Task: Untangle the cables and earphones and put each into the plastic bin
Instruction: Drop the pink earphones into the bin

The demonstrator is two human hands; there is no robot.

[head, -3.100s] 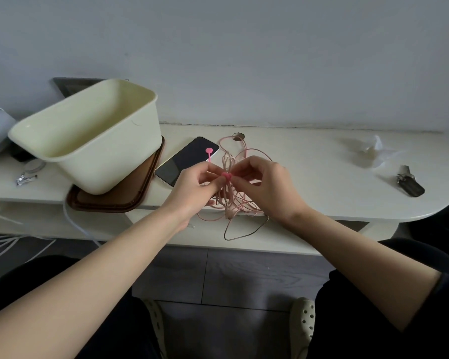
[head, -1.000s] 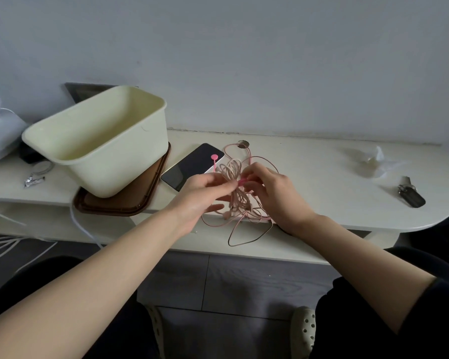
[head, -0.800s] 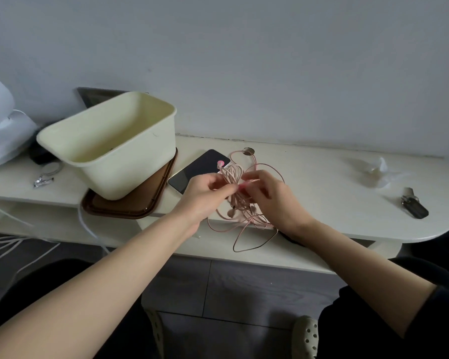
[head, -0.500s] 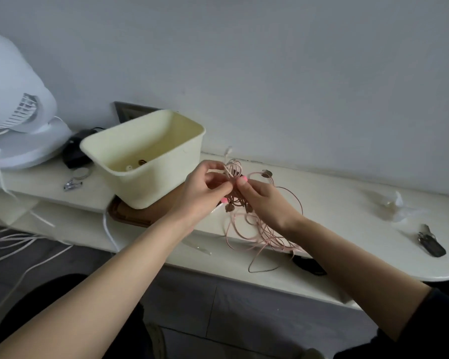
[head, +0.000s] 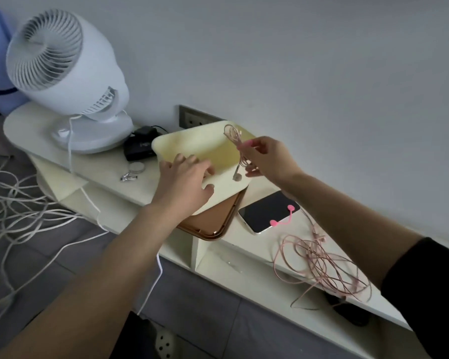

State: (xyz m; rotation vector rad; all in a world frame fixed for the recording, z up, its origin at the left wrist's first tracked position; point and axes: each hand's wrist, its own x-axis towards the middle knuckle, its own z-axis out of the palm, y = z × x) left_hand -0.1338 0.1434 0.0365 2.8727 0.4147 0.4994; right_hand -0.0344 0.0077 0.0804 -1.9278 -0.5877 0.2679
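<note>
Cream bench (head: 259, 248) by a grey wall (head: 322, 73): left hand (head: 184, 178) grips the bin (head: 192, 137) rim, right hand (head: 266, 158) pinches coiled earphones (head: 233, 134) above it. The dangling earbud (head: 236, 176) may snag that rim, spilling loops outside.

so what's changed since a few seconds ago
The right hand lifted one coiled earphone out of the tangle and now pinches it over the plastic bin. The left hand let go of the tangle and holds the bin's near rim. The remaining tangle, phone and tray stayed put.
</note>
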